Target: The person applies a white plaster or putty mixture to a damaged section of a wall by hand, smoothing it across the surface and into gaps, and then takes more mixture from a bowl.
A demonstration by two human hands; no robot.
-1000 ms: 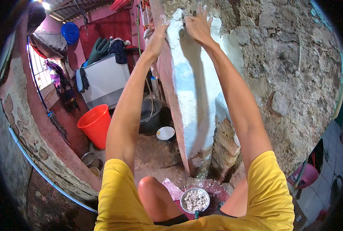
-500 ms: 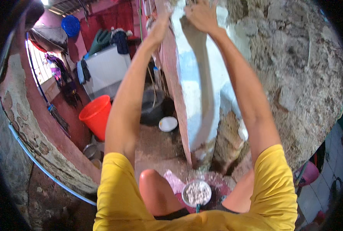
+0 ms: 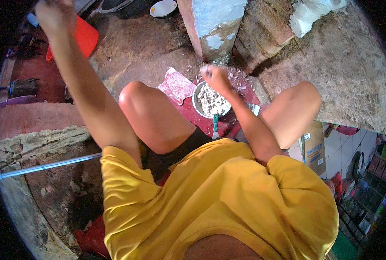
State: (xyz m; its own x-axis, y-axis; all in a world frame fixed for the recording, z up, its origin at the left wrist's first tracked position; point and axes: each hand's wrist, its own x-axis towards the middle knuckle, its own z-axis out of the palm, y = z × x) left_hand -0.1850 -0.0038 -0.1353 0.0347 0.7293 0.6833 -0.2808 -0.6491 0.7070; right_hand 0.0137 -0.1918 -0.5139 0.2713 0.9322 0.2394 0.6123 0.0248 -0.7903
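My right hand [image 3: 217, 79] is over the far rim of a round bowl [image 3: 194, 103], fingers drawn together. Whitish paste coats the fingertips; whether they pinch anything is too small to make out. Lumpy white paste [image 3: 213, 100] fills the bowl. Against the bowl's near side rests a scraper with a green handle [image 3: 215, 122]. Up at the far left, my left hand [image 3: 56, 15] is raised near a red bucket [image 3: 85, 38], its fingers smeared and cut by the picture's edge. Beyond the bowl stands a pillar [image 3: 214, 19] partly coated white and pale blue.
A pink-and-white crumpled sheet [image 3: 175, 86] lies left of the bowl, on a dark red surface with white crumbs. Farther off are a white plate [image 3: 163, 8] and a black tub [image 3: 115, 4]. A blue pipe [image 3: 50, 166] runs at left; a cardboard box [image 3: 315, 149] stands right.
Both hands have left the upper part of the pillar. My right hand has come down to the bowl; my left has swung out to the far left. The view has tilted downward.
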